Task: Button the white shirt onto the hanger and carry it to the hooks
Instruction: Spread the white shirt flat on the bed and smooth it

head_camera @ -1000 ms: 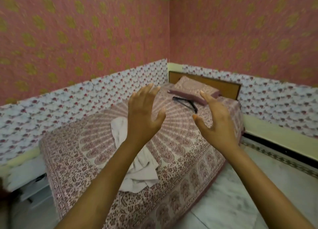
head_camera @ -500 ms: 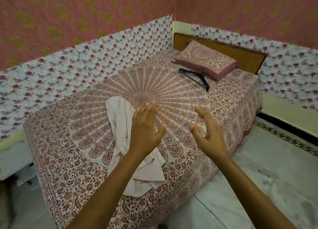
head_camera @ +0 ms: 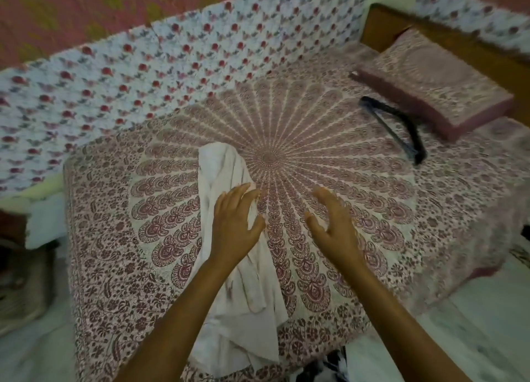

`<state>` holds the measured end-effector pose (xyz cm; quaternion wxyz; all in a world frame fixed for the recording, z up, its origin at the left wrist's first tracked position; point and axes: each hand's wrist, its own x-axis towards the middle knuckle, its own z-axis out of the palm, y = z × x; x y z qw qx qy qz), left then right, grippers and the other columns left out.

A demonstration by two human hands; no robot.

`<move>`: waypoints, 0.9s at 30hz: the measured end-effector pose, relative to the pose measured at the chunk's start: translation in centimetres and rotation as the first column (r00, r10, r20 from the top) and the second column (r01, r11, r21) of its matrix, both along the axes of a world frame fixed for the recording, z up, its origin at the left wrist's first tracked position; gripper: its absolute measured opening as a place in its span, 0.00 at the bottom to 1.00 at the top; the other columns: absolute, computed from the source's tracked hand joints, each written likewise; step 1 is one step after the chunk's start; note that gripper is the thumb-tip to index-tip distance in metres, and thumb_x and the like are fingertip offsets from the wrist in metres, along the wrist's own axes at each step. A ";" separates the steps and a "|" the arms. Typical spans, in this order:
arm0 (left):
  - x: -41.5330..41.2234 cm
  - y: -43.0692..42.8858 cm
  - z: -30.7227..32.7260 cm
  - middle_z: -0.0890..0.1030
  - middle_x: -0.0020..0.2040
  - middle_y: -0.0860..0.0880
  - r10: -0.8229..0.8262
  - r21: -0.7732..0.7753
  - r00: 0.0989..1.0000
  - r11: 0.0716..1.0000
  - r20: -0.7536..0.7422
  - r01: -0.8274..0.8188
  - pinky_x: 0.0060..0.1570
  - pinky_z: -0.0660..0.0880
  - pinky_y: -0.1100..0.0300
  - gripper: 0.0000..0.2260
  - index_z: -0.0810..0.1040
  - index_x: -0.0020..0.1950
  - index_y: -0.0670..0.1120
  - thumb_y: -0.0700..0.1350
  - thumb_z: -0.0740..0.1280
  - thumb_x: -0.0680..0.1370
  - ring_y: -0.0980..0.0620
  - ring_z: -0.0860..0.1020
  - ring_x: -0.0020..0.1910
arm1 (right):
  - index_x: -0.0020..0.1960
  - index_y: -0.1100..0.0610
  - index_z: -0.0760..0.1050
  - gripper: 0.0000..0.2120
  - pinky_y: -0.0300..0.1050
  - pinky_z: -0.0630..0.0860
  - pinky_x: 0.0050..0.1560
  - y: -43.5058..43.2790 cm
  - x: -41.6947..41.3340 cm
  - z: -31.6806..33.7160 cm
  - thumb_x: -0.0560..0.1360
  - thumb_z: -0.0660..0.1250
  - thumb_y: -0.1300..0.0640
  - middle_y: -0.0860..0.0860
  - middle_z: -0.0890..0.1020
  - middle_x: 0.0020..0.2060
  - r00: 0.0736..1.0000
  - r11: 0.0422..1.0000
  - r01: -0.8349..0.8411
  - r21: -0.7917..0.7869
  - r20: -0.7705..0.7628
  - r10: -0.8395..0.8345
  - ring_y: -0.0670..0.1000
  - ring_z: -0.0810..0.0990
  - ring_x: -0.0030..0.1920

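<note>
Head camera, looking steeply down, close over bed (head_camera: 372,238)

Crumpled cloth shirt (head_camera: 229,267), printed cloth bedspread (head_camera: 315,152)

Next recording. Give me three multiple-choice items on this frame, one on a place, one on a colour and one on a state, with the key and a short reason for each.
1. Where does the hanger lie?
A. on the bed, next to the pillow
B. on the floor
C. on a wall hook

2. What colour is the hanger?
A. white
B. black
C. red

3. The shirt is:
A. buttoned on the hanger
B. held up in both hands
C. lying crumpled on the bed

Key:
1 A: it rests on the patterned cover just in front of the pillow.
2 B: it shows dark black against the cover.
3 C: it lies in a rumpled heap apart from the hanger, and the left hand and right hand are open and hold nothing.
</note>
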<state>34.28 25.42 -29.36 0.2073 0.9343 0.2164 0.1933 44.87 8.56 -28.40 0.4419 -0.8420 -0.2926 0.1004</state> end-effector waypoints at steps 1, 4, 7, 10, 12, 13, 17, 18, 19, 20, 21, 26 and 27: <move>1.2 0.9 -0.6 0.73 0.66 0.46 0.031 -0.015 0.999 0.999 -0.024 -0.031 0.70 0.60 0.46 0.21 0.74 0.63 0.47 0.54 0.57 0.74 0.45 0.70 0.67 | 0.71 0.52 0.63 0.28 0.52 0.66 0.66 1.1 1.6 -0.6 0.73 0.56 0.43 0.52 0.71 0.68 1.000 1.000 -0.027 -0.009 -0.014 0.027 0.50 0.68 0.67; 4.5 3.7 -2.3 0.74 0.65 0.44 0.126 -0.057 0.988 0.990 -0.090 -0.131 0.68 0.63 0.45 0.22 0.75 0.62 0.45 0.53 0.57 0.73 0.43 0.71 0.66 | 0.71 0.52 0.63 0.28 0.55 0.70 0.65 4.7 6.0 -2.4 0.73 0.57 0.45 0.52 0.72 0.67 0.992 0.995 -0.096 -0.027 -0.082 0.093 0.52 0.69 0.67; 7.2 6.8 -4.4 0.75 0.64 0.43 0.204 -0.059 0.967 0.975 -0.151 -0.215 0.66 0.64 0.45 0.22 0.76 0.61 0.45 0.53 0.56 0.73 0.42 0.72 0.65 | 0.71 0.54 0.63 0.27 0.56 0.71 0.64 8.8 9.7 -4.6 0.73 0.58 0.48 0.53 0.71 0.68 0.974 0.982 -0.186 -0.028 -0.139 0.180 0.53 0.69 0.68; 9.5 10.6 -7.2 0.76 0.64 0.43 0.254 -0.059 0.944 0.961 -0.210 -0.272 0.64 0.66 0.49 0.22 0.77 0.59 0.44 0.54 0.56 0.72 0.42 0.73 0.64 | 0.71 0.56 0.63 0.28 0.45 0.65 0.65 13.4 12.9 -7.9 0.73 0.56 0.47 0.54 0.70 0.69 0.957 0.962 -0.257 -0.090 -0.165 0.240 0.54 0.69 0.68; 10.9 12.9 -9.1 0.76 0.63 0.42 0.266 -0.066 0.935 0.955 -0.236 -0.289 0.62 0.67 0.49 0.23 0.78 0.59 0.44 0.54 0.55 0.72 0.42 0.74 0.63 | 0.70 0.58 0.64 0.29 0.43 0.64 0.64 16.1 14.4 -10.1 0.73 0.56 0.46 0.56 0.71 0.68 0.947 0.949 -0.294 -0.115 -0.169 0.273 0.55 0.70 0.67; 11.7 14.3 -10.3 0.77 0.62 0.42 0.268 -0.075 0.932 0.953 -0.245 -0.294 0.62 0.68 0.48 0.23 0.78 0.58 0.43 0.54 0.55 0.72 0.41 0.74 0.62 | 0.70 0.59 0.65 0.29 0.46 0.66 0.65 17.6 15.1 -11.6 0.73 0.57 0.47 0.57 0.72 0.67 0.939 0.940 -0.315 -0.128 -0.183 0.290 0.56 0.71 0.67; 14.6 19.1 -14.8 0.77 0.61 0.42 0.282 -0.128 0.920 0.937 -0.273 -0.325 0.62 0.69 0.47 0.22 0.78 0.58 0.42 0.53 0.57 0.72 0.41 0.74 0.62 | 0.70 0.60 0.65 0.27 0.50 0.68 0.66 22.0 16.9 -16.5 0.74 0.61 0.52 0.57 0.71 0.67 0.922 0.919 -0.355 -0.168 -0.228 0.315 0.56 0.71 0.67; 15.4 20.5 -16.2 0.77 0.62 0.42 0.292 -0.151 0.912 0.927 -0.288 -0.345 0.62 0.70 0.47 0.21 0.77 0.59 0.43 0.52 0.58 0.72 0.41 0.74 0.62 | 0.70 0.60 0.65 0.26 0.48 0.67 0.66 23.3 17.3 -18.1 0.74 0.62 0.54 0.57 0.71 0.67 0.919 0.921 -0.351 -0.171 -0.252 0.303 0.56 0.71 0.67; 16.1 21.6 -17.1 0.77 0.62 0.43 0.303 -0.173 0.906 0.916 -0.296 -0.363 0.62 0.70 0.48 0.21 0.77 0.60 0.43 0.51 0.59 0.72 0.41 0.74 0.62 | 0.70 0.59 0.64 0.25 0.45 0.66 0.65 24.3 17.6 -19.3 0.75 0.63 0.56 0.56 0.71 0.67 0.916 0.922 -0.348 -0.172 -0.270 0.295 0.55 0.71 0.67; 16.9 22.6 -18.2 0.77 0.62 0.43 0.314 -0.194 0.901 0.905 -0.299 -0.379 0.61 0.70 0.48 0.21 0.76 0.60 0.43 0.50 0.59 0.72 0.41 0.74 0.61 | 0.70 0.59 0.64 0.24 0.41 0.65 0.63 25.4 17.8 -20.5 0.76 0.63 0.59 0.55 0.72 0.67 0.914 0.917 -0.351 -0.187 -0.279 0.293 0.55 0.71 0.66; 17.6 23.5 -19.0 0.77 0.62 0.43 0.329 -0.220 0.895 0.889 -0.303 -0.401 0.61 0.70 0.49 0.21 0.76 0.61 0.43 0.50 0.58 0.71 0.41 0.73 0.61 | 0.70 0.58 0.64 0.24 0.39 0.66 0.60 26.5 18.1 -21.6 0.76 0.63 0.60 0.54 0.73 0.66 0.913 0.911 -0.359 -0.204 -0.277 0.298 0.55 0.72 0.65; 21.1 27.7 -23.3 0.75 0.63 0.43 0.426 -0.315 0.852 0.799 -0.304 -0.512 0.60 0.70 0.50 0.19 0.70 0.66 0.45 0.47 0.63 0.76 0.42 0.72 0.63 | 0.70 0.55 0.64 0.23 0.43 0.69 0.60 31.8 19.1 -25.8 0.76 0.63 0.58 0.52 0.73 0.66 0.902 0.895 -0.383 -0.227 -0.299 0.311 0.54 0.74 0.63; 21.7 28.6 -24.0 0.75 0.63 0.43 0.431 -0.327 0.849 0.790 -0.306 -0.519 0.59 0.70 0.51 0.20 0.69 0.67 0.45 0.47 0.64 0.76 0.42 0.72 0.63 | 0.70 0.56 0.64 0.23 0.46 0.69 0.61 32.9 19.3 -26.2 0.76 0.63 0.58 0.53 0.72 0.66 0.903 0.903 -0.374 -0.213 -0.306 0.302 0.54 0.73 0.64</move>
